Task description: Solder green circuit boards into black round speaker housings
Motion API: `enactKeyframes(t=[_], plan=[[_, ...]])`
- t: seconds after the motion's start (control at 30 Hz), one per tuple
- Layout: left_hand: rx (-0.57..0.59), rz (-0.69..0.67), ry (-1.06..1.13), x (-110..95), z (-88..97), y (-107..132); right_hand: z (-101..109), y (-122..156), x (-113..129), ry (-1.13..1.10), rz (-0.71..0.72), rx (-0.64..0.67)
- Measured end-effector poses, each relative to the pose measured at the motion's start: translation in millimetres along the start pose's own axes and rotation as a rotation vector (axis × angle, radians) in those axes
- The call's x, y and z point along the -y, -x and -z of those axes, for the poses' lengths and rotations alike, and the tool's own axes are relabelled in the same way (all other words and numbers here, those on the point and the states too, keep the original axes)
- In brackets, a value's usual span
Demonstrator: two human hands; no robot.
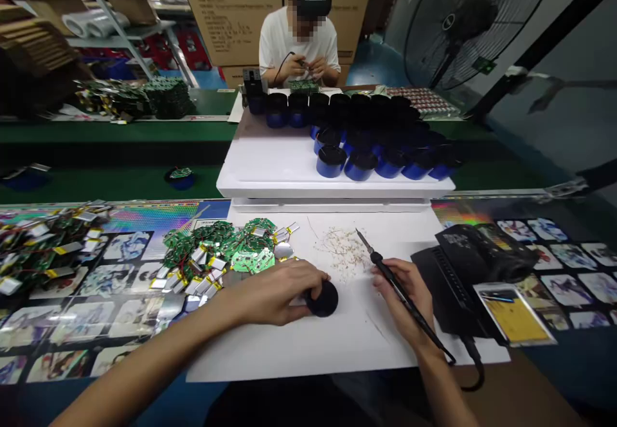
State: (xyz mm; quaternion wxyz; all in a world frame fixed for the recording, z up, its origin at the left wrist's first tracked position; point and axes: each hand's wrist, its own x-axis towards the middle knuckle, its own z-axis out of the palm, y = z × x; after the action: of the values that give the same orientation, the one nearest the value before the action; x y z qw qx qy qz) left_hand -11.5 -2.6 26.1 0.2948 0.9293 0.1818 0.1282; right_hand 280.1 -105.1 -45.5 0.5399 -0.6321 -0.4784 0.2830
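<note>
1. The left hand (286,290) grips a black round piece (326,301) on the white sheet (299,353).
2. The right hand (412,298) holds a soldering iron (391,278). Its tip is near the wire bits (344,250), away from the round piece.
3. Many blue cups with black tops (331,162) stand on the white tray (270,157). They look done, or nearly.
4. Green circuit boards (253,258) lie heaped beside the left hand, so lots seems left.

Desk (108,314): picture-printed surface across the lower frame, bearing a board heap (48,244) at far left and a white sheet (270,356) at centre.
White sheet: circuit boards (212,247) left, pale scraps (344,247) mid-frame, black soldering station (460,279) right.
White platform (270,157), upper centre: rows of blue-and-black cups (360,164).
</note>
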Motion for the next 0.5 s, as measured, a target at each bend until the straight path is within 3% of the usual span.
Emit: enactKeyframes(t=[0.07,0.17,0.33,0.5], plan=[[0.023,0.002,0.097,7,-13.6,3,-2,-2,2,0.01,-0.005,0.052],[0.004,0.023,0.145,10,-16.4,9,-7,-7,3,0.012,-0.036,0.116],[-0.09,0.056,0.147,16,8.9,13,-12,-10,0,0.028,-0.076,0.092],[-0.311,0.288,-0.155,53,33.0,18,-11,-9,-4,0.012,-0.068,0.081]])
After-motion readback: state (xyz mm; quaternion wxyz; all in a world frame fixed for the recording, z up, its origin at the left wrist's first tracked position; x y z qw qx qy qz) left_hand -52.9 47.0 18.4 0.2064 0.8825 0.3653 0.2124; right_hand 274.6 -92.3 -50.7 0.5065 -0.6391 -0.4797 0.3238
